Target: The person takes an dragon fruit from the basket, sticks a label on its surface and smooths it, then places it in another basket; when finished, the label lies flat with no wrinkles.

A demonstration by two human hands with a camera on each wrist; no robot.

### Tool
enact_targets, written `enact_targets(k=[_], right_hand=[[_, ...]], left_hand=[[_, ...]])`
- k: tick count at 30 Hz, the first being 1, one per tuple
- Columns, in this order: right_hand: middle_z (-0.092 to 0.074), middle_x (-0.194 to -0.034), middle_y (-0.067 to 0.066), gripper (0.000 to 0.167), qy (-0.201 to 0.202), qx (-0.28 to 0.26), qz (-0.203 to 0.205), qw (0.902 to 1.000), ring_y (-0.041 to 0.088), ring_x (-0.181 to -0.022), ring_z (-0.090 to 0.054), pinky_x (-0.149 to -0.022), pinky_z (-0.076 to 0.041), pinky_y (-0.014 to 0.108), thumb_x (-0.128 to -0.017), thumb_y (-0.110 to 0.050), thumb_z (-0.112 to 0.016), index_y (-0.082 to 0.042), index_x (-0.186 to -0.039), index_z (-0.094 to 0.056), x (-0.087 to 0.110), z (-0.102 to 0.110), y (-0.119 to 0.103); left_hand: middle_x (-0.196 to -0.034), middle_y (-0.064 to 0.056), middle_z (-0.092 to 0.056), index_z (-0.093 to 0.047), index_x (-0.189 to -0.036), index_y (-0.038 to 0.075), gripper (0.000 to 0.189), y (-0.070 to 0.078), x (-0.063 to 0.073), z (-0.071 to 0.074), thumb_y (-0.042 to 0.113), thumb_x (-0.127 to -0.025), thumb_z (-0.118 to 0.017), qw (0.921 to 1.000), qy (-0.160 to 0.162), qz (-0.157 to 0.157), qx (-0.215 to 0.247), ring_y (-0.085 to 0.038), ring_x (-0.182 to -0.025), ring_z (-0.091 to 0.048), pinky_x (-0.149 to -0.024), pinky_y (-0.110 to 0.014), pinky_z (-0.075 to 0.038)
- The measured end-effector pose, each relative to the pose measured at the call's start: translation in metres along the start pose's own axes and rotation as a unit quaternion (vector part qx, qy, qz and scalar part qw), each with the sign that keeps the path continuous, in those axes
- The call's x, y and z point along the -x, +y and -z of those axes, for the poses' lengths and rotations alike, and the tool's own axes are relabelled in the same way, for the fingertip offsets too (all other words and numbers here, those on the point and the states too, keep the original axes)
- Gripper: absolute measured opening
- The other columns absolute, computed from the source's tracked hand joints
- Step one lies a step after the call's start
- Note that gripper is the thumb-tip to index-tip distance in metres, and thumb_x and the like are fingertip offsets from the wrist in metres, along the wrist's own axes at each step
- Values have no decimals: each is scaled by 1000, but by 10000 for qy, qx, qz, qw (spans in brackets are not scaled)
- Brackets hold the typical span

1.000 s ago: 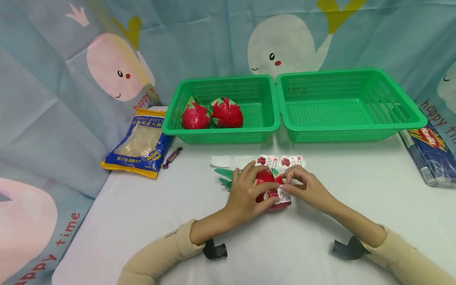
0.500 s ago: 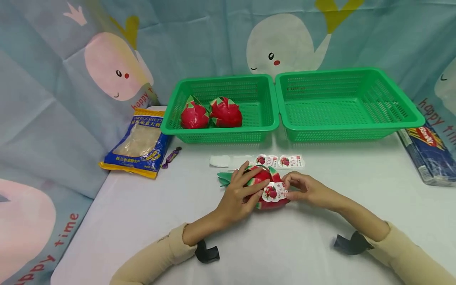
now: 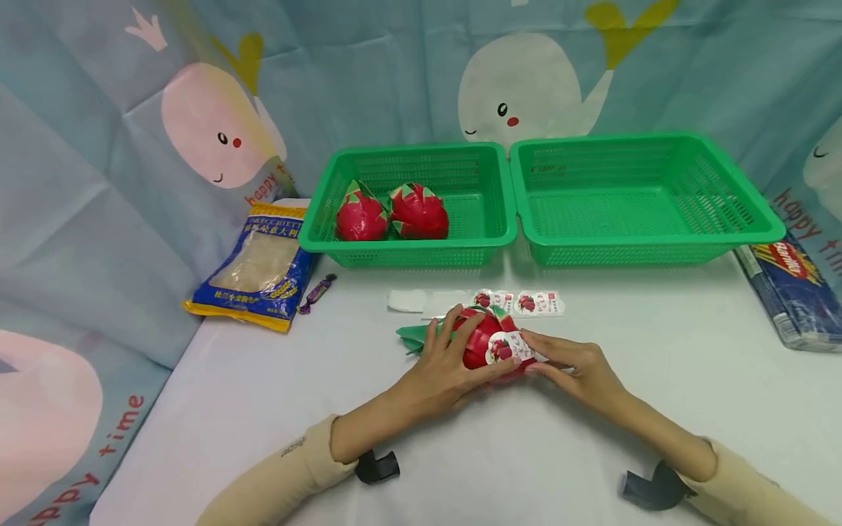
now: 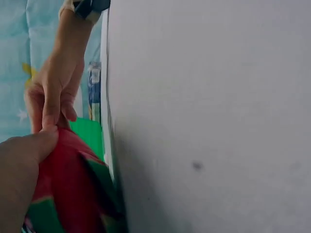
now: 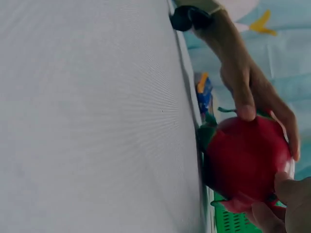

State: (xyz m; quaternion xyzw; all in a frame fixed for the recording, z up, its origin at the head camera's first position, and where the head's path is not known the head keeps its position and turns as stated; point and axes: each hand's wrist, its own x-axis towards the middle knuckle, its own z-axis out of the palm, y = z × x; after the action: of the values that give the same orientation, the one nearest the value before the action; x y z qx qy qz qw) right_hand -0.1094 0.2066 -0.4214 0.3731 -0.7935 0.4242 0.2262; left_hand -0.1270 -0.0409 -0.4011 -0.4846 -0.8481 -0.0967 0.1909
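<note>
A red dragon fruit [image 3: 475, 352] with green leaf tips lies on the white table, its long green leaves pointing left. On its upper right side is a white fruit label [image 3: 505, 346] with a dragon fruit print. My left hand [image 3: 439, 371] holds the fruit from the left, fingers over its top and thumb at the label's lower edge. From the right, my right hand [image 3: 582, 371] grips the fruit's end, finger and thumb at the label's right edge. The right wrist view shows the fruit's round red side [image 5: 248, 158] between both hands. Its underside is hidden.
A label strip [image 3: 496, 301] with two printed labels lies just behind the fruit. Further back stand a left green basket [image 3: 421, 252] with two dragon fruits and a right green basket [image 3: 631, 248]. A pasta bag [image 3: 253, 267], wrapped candy [image 3: 318, 294] and blue pasta pack [image 3: 796, 292] flank them.
The label, earlier lifted in my right fingers, now lies against the fruit. My left thumb has moved onto its lower edge, and my right hand has shifted slightly lower at the fruit's end.
</note>
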Motion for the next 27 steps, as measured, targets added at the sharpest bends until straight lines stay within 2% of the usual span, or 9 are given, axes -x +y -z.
enact_targets(k=[4, 8, 12, 15, 18, 21, 24, 27], right_hand=[[-65, -112, 18, 36, 225, 318, 485, 9981, 9, -113, -57, -93, -41, 12, -81, -19, -69, 0, -112, -65, -3, -4, 2], [-64, -111, 14, 39, 89, 813, 596, 9949, 18, -105, -61, -93, -41, 10, -87, -35, -59, -7, -114, -65, -10, -6, 0], [-57, -108, 10, 51, -244, 945, 191, 9950, 18, -99, -56, -88, -41, 7, -85, -41, -59, -9, -124, -58, -16, -7, 0], [-54, -107, 9, 61, -386, 792, -196, 9959, 15, -97, -53, -82, -43, 8, -77, -36, -70, -7, -129, -53, -20, -8, 1], [-56, -104, 10, 68, -215, 454, -448, 9977, 15, -94, -56, -74, -48, 10, -65, -16, -81, -2, -126, -54, -23, -9, 1], [-61, -101, 10, 70, 44, 345, -442, 9984, 15, -87, -61, -70, -50, 11, -58, -4, -83, 0, -123, -57, -23, -10, 0], [-66, -102, 9, 58, 236, 736, -103, 9970, 19, -86, -65, -77, -50, 13, -66, -16, -80, -3, -119, -61, -25, -11, -2], [-65, -104, 10, 46, 247, 1235, 397, 9912, 22, -90, -65, -78, -51, 18, -80, -34, -67, -7, -117, -63, -29, -11, -2]], left_hand=[[-139, -17, -30, -41, -134, 29, 63, -8, -1, -1, 45, -79, -68, 9987, 152, 318, 358, -36, -132, -23, -95, -50, -36], [-139, -13, -32, -30, -137, 16, 76, -12, -3, -2, 45, -78, -68, 9949, 144, 624, 785, -32, -132, -25, -101, -50, -32], [-138, -13, -33, -27, -138, 11, 80, -13, -5, -2, 43, -79, -68, 9935, 132, 688, 902, -33, -132, -26, -101, -50, -33], [-137, -12, -34, -27, -138, 8, 82, -15, -7, -1, 43, -77, -70, 9918, 102, 744, 1034, -30, -131, -28, -99, -48, -35], [-136, -10, -34, -28, -139, 10, 84, -17, -10, 1, 43, -76, -71, 9883, -6, 871, 1253, -24, -130, -28, -97, -46, -37], [-135, -9, -35, -29, -140, 16, 80, -19, -12, 3, 43, -77, -70, 9851, -109, 977, 1409, -21, -129, -28, -97, -45, -37], [-135, -11, -35, -36, -136, 23, 67, -21, -11, 3, 42, -80, -68, 9856, -125, 947, 1394, -21, -129, -28, -96, -44, -38], [-134, -13, -34, -43, -132, 31, 54, -21, -11, 3, 41, -84, -64, 9914, -175, 705, 1092, -24, -128, -28, -90, -43, -40]])
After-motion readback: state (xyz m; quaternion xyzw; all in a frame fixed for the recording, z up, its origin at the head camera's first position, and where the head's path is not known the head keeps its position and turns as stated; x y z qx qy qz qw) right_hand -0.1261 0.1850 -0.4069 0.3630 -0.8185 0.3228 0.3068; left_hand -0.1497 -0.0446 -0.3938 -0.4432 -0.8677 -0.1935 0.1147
